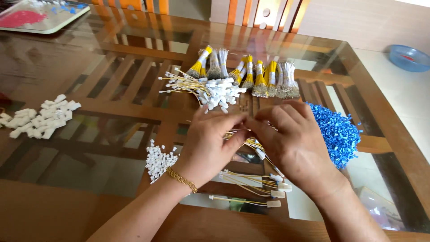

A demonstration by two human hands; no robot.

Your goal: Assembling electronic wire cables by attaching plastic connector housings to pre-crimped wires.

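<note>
Wires (251,145) sit pinched between my left hand (210,143) and right hand (291,143) over the glass table (112,58), finished white-tipped leads (210,89) piled beyond, tied yellow bundles (251,74) and blue clips (336,132) still waiting.

2 bare forearms, no sleeves, gold chain bracelet (182,179) on left wrist, seemingly beaded

Part pinched between left hand (207,145) and right hand (293,143) (fingertips over it), tray (42,24) cut off by the edge
</note>
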